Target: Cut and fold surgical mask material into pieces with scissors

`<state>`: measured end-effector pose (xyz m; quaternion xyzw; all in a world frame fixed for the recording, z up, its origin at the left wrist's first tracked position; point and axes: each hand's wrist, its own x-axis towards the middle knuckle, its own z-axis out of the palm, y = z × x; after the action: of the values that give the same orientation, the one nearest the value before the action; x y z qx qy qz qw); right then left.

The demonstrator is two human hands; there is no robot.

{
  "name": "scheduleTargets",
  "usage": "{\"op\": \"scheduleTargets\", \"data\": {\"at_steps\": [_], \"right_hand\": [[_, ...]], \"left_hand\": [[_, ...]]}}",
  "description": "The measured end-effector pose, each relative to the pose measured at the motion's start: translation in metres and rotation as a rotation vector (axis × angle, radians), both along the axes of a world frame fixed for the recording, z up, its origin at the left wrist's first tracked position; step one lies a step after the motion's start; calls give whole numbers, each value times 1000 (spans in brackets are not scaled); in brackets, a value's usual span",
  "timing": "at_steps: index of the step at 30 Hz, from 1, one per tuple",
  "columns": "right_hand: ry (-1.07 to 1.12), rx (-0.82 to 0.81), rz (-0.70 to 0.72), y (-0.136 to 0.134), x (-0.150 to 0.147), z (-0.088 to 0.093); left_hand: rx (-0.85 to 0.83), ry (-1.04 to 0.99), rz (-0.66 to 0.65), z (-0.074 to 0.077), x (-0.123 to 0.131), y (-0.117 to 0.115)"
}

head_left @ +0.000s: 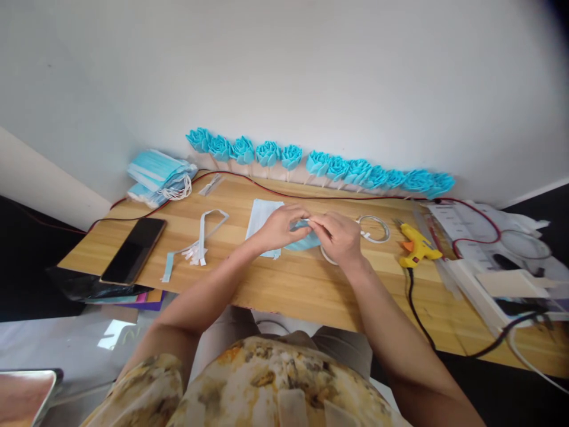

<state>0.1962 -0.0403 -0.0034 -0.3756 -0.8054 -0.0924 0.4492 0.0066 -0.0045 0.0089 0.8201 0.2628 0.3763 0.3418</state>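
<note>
Over the middle of the table my left hand (284, 226) and my right hand (338, 234) meet, fingertips pinched together. Both grip the top edge of a piece of blue mask fabric (306, 242), which hangs down between them; the fingers hide part of it. Beneath and beside my left hand lies a flat, pale blue face mask sheet (261, 218). A white ring (328, 256), perhaps a tape roll, shows partly under my right hand. Right of that hand is a thin white coil (374, 230).
Several blue fabric roses (268, 154) on sticks lean along the wall. Left are stacked face masks (157, 172), a phone (133, 250) and cut-off strips (202, 237). A yellow glue gun (416, 246) with a black cord (413, 302) lies right, near a white box (475, 290).
</note>
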Motion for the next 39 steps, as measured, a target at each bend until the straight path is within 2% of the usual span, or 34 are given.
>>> {"op": "scheduleTargets", "data": {"at_steps": [2, 4, 6, 9, 12, 14, 18, 22, 26, 31, 35, 39], "right_hand": [[62, -46, 27, -1, -2, -2], [214, -172, 24, -1, -3, -3], [422, -367, 22, 1, -5, -5], [650, -666, 105, 7, -9, -10], [659, -869, 165, 10, -15, -14], [575, -917, 96, 9, -19, -17], [400, -816, -129, 8, -23, -22], [241, -619, -207, 9, -23, -31], [-10, -439, -164, 8, -28, -37], [-243, -301, -77, -2, -42, -40], [-275, -276, -4, -7, -52, -43], [-263, -349, 33, -6, -50, -43]], "left_hand": [[-9, 0, 6, -2, 1, 0], [-80, -50, 52, -4, 2, 0], [-233, -184, 112, -5, 2, 1], [-512, -471, 135, -7, 2, 4], [-657, -647, 132, -8, 1, 7], [-686, -695, 145, -9, 1, 9], [-718, -733, 169, -13, 2, 12], [-732, -733, 238, -17, 4, 15], [-663, -702, 385, -19, 6, 13], [-465, -559, 578, -21, 6, 8], [-332, -472, 606, -22, 6, 6], [-287, -442, 613, -21, 6, 7]]}}
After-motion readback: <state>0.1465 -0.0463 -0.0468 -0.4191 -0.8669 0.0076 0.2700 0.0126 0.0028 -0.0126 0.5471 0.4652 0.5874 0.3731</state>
